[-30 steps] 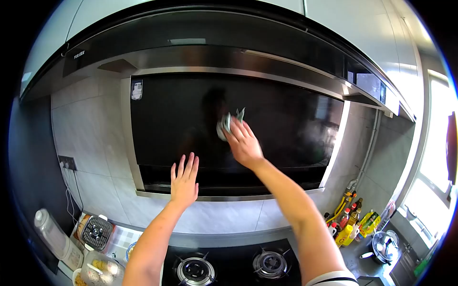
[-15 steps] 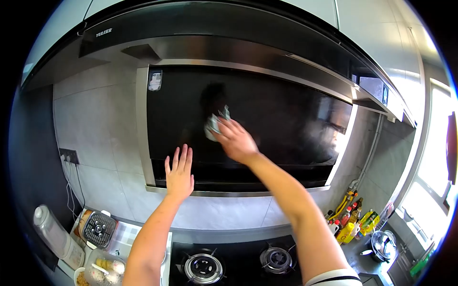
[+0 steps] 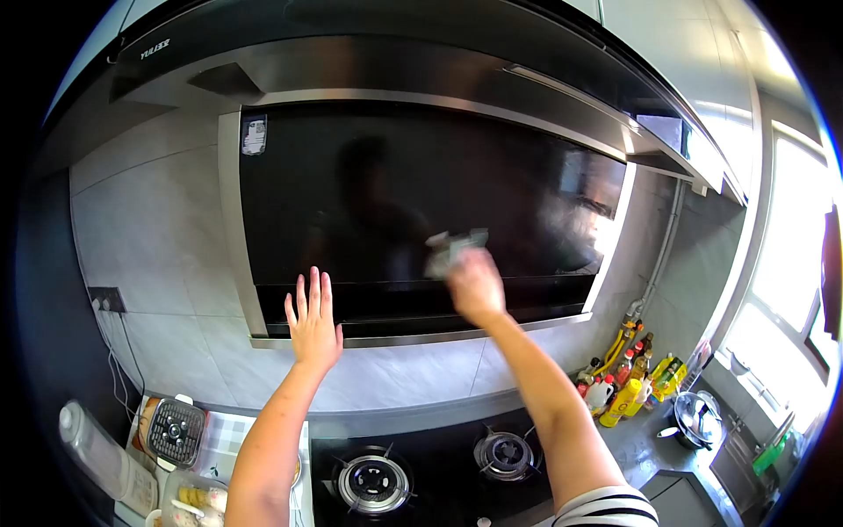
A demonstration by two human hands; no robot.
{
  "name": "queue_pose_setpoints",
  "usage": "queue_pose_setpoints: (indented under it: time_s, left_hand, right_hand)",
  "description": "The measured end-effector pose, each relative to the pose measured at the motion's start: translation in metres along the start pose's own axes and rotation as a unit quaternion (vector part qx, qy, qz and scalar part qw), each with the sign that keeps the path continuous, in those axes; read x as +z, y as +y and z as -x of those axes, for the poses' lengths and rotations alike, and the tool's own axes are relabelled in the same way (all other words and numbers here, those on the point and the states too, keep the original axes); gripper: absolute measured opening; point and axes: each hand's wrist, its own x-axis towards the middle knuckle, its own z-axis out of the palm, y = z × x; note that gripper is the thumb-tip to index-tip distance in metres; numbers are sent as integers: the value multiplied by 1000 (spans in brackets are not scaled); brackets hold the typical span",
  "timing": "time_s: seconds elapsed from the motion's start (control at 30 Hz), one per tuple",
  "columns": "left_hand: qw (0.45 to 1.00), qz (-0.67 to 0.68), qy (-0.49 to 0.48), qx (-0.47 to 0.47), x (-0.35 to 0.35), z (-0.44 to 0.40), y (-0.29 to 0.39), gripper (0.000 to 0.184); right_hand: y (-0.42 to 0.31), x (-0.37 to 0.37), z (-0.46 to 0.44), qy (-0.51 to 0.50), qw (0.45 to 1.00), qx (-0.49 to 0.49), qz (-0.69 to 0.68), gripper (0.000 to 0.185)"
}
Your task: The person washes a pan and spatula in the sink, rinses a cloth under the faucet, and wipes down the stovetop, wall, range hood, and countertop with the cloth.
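Note:
A black glossy range hood panel [image 3: 395,193] in a silver frame fills the middle of the view. My right hand [image 3: 477,285] presses a pale, crumpled cloth [image 3: 446,253] against its lower centre; hand and cloth are blurred by motion. Further left, my left hand [image 3: 314,321] holds nothing, its fingers stretched upward over the panel's lower edge and silver frame. A small label [image 3: 255,135] is stuck at the panel's upper left corner.
Below lies a black gas stove [image 3: 421,501] with two burners. Several bottles [image 3: 623,395] and a lidded pan [image 3: 698,420] stand at right. At left are a grill-topped dish [image 3: 176,432], a clear container [image 3: 98,457] and a wall socket [image 3: 107,299].
My right hand has moved with the cloth to the right and downward across the panel. The view has shifted, while my left hand stays at the panel's lower edge.

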Motion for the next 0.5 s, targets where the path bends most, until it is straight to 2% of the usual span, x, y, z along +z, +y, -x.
queue_pose_setpoints:
  time_s: [0.03,0.07,0.1,0.17,0.2,0.23,0.27,0.3,0.33,0.37,0.43,0.47,0.5]
  left_hand:
    - [1000,3,-2,2,1,0,0,103]
    - [1000,6,-4,4,1,0,-1,104]
    - [1000,7,-8,6,2,2,-2,104]
    - [1000,-2,-14,8,0,2,-2,106]
    - [1000,0,-14,5,-1,1,-1,106]
    - [1000,2,-17,2,-1,2,1,106]
    - [1000,5,-4,-4,4,2,4,107]
    - [1000,20,14,-5,7,2,10,106]
    - [1000,20,13,17,10,0,19,105]
    - [999,20,11,39,11,-2,30,104]
    - [996,39,-8,78,9,-6,54,97]
    - [995,35,-14,93,8,-7,62,96]
    - [993,32,-21,108,9,-7,68,95]
  right_hand:
    - [37,30,21,126,986,110,-10,28]
    - [67,43,33,207,935,254,-137,31]
    - [85,65,38,374,851,348,-122,38]
    - [74,88,27,400,818,401,-102,41]
    - [43,89,16,404,820,388,-120,44]
    - [8,99,9,374,853,354,-88,48]
    - [-31,96,2,374,841,316,-232,49]
    - [-71,92,-5,370,804,284,-370,49]
    - [-82,71,1,289,898,160,-292,50]
    - [-85,57,7,196,959,33,-204,52]
    - [-40,52,14,167,968,-42,-180,52]
    - [-12,67,27,165,975,4,-148,52]
    - [16,55,44,149,974,90,-142,52]
